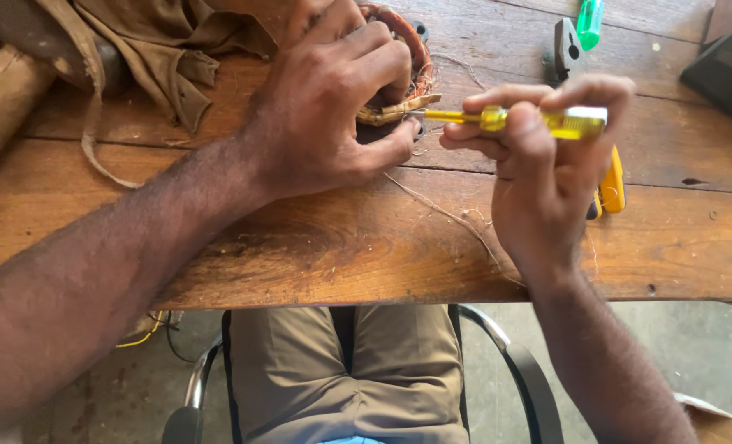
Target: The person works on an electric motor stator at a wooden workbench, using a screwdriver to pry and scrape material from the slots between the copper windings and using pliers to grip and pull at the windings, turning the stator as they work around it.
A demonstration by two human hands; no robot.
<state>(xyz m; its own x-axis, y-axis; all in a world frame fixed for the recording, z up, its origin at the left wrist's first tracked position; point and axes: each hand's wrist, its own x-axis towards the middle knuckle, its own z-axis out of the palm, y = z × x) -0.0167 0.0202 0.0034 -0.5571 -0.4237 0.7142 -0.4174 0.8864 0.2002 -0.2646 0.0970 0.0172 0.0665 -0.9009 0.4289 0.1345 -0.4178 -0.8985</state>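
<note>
So the left hand (333,107) is clamped over a motor stator (403,82), a ring of copper windings sitting on the wooden desk (366,247) at about 12 o'clock from the person. The fingers are curled tight around its rim, thumb underneath at the near side, so most of the ring is hidden. The right hand (539,164) pinches a yellow-handled screwdriver (539,121) in a narrow grip, fingers wrapped on the clear handle. The tool's long axis runs pretty much 3 to 9 o'clock, with the tip pointing left at the near edge of the windings, right by the left thumb. Looks like the tip is touching the coil, but the thumb blocks that spot. Loose wire strands (448,214) trail toward 5 o'clock. A brown cloth (160,49) lies at 10 o'clock and a green lighter (590,23) at 2.
</note>
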